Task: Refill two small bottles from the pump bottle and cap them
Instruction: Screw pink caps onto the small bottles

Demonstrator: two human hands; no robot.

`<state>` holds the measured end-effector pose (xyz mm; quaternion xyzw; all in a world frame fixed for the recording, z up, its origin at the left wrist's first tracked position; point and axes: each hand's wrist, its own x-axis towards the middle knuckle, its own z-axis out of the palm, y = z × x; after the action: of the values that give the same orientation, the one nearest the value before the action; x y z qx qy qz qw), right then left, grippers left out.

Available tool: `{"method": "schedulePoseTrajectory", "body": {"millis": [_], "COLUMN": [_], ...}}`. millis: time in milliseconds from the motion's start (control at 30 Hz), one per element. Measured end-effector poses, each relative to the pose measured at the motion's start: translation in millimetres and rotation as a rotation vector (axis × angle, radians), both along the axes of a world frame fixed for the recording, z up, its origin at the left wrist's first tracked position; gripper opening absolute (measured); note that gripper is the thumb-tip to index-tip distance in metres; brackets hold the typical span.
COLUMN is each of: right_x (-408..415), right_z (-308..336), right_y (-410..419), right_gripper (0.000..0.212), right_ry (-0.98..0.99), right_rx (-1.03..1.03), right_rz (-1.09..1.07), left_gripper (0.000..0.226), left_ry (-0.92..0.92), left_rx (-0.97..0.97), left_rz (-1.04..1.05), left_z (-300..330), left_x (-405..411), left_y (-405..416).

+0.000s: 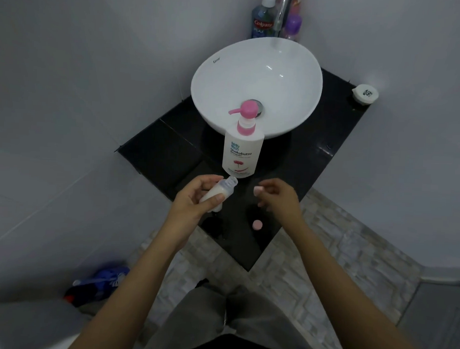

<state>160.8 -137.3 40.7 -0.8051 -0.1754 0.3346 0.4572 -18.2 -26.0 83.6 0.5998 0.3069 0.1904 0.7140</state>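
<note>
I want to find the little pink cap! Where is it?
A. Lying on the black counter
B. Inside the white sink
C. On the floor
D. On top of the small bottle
A. The round pink cap lies flat on the black counter near its front corner, below the right hand, while the small bottle held in the left hand has an open, uncapped neck.

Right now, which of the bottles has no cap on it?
The small bottle that the left hand holds: its neck is open. The pump bottle and those behind the sink are all topped.
</note>
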Motion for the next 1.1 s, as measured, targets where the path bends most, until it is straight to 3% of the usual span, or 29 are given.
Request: {"method": "schedulePoseTrajectory", "body": {"millis": [133, 267, 433, 700, 900, 1000, 1100], "right_x": [-4, -10, -19, -16, -15, -13, -8], "right_z": [53, 90, 103, 104, 100, 102, 107], "right_y": [-13, -25, -27, -31, -26, -26, -28], "right_gripper": [0.022, 0.026, 0.029, 0.026, 0.006, 0.011, 0.029], "right_ry": [0.172, 0.148, -0.059, -0.174, -0.234, -0.245, -0.175], "right_rx": [0.284, 0.407, 0.319, 0.291, 0.168, 0.143, 0.171], "right_rz": [-0.039, 0.029, 0.167, 0.314, 0.267, 0.289, 0.302], "left_gripper": [0.024, 0.025, 0.026, 0.026, 0.024, 0.024, 0.024], "left_ry": [-0.015, -0.011, -0.027, -0.043, -0.038, -0.038, -0.035], "left_rx": [0.017, 0.054, 0.073, 0.086, 0.106, 0.102, 0.096], "left_rz": [-0.028, -0.063, -0.094, -0.121, -0.127, -0.120, -0.113], "left_z": [5, 10, 13, 19, 22, 22, 22], "left_x": [4, 9, 16, 19, 19, 19, 18], "left_y": [-1, -2, -8, -15, -16, -15, -15]}}
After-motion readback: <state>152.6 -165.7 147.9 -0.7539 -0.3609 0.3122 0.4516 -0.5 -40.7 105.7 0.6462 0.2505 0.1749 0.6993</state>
